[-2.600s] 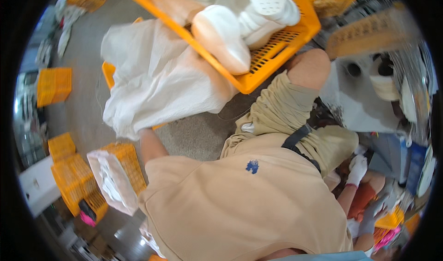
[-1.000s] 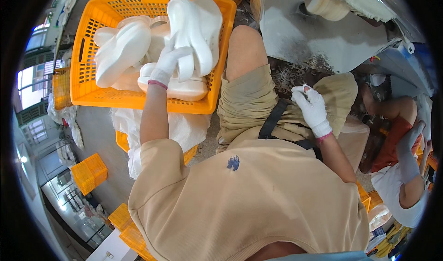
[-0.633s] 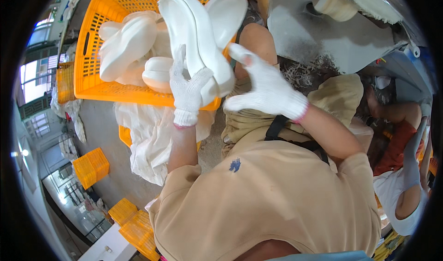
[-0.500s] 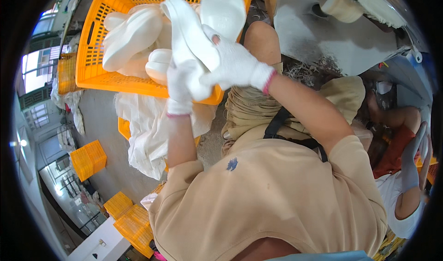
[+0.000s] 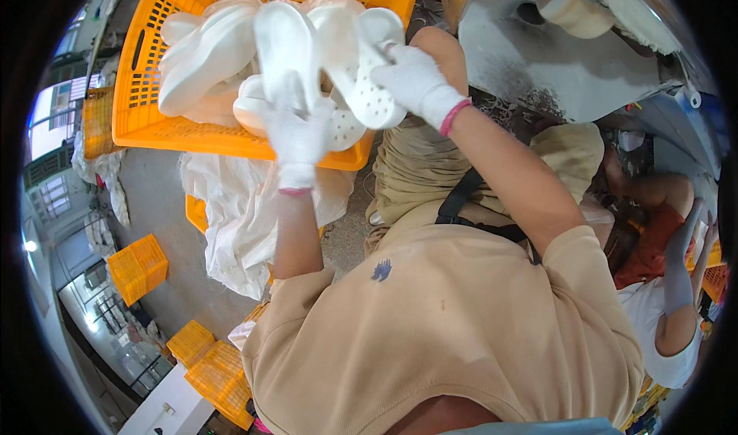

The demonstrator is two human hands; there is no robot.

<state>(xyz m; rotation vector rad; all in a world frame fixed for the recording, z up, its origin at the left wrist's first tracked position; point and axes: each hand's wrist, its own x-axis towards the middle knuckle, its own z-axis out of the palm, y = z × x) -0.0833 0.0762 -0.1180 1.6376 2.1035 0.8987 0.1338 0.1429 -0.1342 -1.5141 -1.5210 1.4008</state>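
Both my hands wear white knit gloves with pink cuffs. My left hand (image 5: 298, 135) is closed around the near end of a white foam clog (image 5: 286, 43), which points away from me with its smooth sole side up. Blur softens those fingers. To the right, my right hand (image 5: 419, 81) grips the edge of a second white clog (image 5: 375, 101), whose perforated toe hangs toward me. Both clogs are over an orange plastic crate (image 5: 200, 139). More white clogs (image 5: 204, 54) lie piled inside it, partly hidden by the held pair.
A grey machine surface (image 5: 553, 58) with scraps around it stands at the far right. White sacking (image 5: 234, 212) hangs below the crate. Other orange crates (image 5: 137, 267) sit on the floor at left. Another person's arm (image 5: 676, 281) shows at the right edge.
The two clogs were pressed together between my hands; now they are apart. My right hand has moved right with one, turning its perforated toe toward me, while my left hand keeps the other.
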